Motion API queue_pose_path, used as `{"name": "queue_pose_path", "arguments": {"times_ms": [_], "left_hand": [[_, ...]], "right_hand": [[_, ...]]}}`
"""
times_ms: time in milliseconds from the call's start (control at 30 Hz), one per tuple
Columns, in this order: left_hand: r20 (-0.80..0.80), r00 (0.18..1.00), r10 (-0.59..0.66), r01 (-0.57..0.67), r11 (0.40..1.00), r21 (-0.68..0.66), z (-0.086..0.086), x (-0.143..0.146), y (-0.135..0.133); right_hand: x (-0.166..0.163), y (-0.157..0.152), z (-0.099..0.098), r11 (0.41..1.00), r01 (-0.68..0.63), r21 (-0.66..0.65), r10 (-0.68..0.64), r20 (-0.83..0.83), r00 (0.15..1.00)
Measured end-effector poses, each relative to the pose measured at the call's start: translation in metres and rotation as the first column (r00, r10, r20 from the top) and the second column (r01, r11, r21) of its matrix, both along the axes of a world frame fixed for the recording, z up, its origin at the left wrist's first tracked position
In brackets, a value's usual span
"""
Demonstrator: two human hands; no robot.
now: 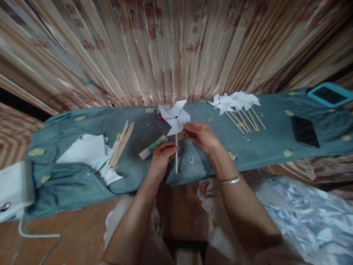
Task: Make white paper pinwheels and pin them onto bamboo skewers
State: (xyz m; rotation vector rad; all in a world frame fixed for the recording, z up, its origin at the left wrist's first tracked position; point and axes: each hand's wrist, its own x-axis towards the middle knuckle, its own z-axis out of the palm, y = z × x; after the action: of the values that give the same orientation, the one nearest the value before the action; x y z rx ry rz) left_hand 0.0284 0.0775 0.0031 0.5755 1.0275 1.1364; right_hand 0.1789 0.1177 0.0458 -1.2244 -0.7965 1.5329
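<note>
A white paper pinwheel (177, 118) with a dark pin at its centre stands upright on a wooden stick over the middle of the cloth. My left hand (163, 154) pinches that stick partway down. On the right edge of the paper blades, the fingers of my right hand (200, 135) are closed; a blade's lower right part is hidden by them. Just left of my left hand lies a green and white glue stick (153, 147). Behind the pinwheel, partly covered by it, is a small box with red on it (159, 116).
Several finished pinwheels (239, 101) lie overlapped at the back right. Loose wooden sticks (121, 145) and white paper pieces (85, 150) are on the left. A phone (305, 131), a blue-framed device (330, 94) and a white appliance (16, 189) sit farther out. Curtains hang behind.
</note>
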Motion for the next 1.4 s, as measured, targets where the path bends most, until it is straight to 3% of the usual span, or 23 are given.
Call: {"name": "queue_pose_path", "arguments": {"times_ms": [233, 467, 733, 1400], "left_hand": [[0.023, 1.0, 0.02, -0.02, 1.0, 0.002, 0.001, -0.004, 0.002], [0.031, 0.999, -0.019, 0.019, 1.0, -0.015, 0.002, -0.005, 0.001], [0.004, 0.996, -0.086, 0.086, 0.996, -0.028, 0.001, -0.002, -0.001], [0.003, 0.999, -0.05, 0.05, 0.998, -0.029, -0.001, -0.002, 0.0]], "right_hand": [[0.009, -0.001, 0.002, 1.0, 0.013, 0.009, -0.014, 0.062, 0.998], [0.025, 0.007, -0.004, 0.936, 0.301, 0.18, -0.335, 0.197, 0.922], [0.015, 0.006, -0.007, 0.986, 0.158, 0.053, -0.156, -0.038, 0.987], [0.011, 0.001, -0.001, 0.997, 0.068, 0.023, -0.068, -0.016, 0.998]]}}
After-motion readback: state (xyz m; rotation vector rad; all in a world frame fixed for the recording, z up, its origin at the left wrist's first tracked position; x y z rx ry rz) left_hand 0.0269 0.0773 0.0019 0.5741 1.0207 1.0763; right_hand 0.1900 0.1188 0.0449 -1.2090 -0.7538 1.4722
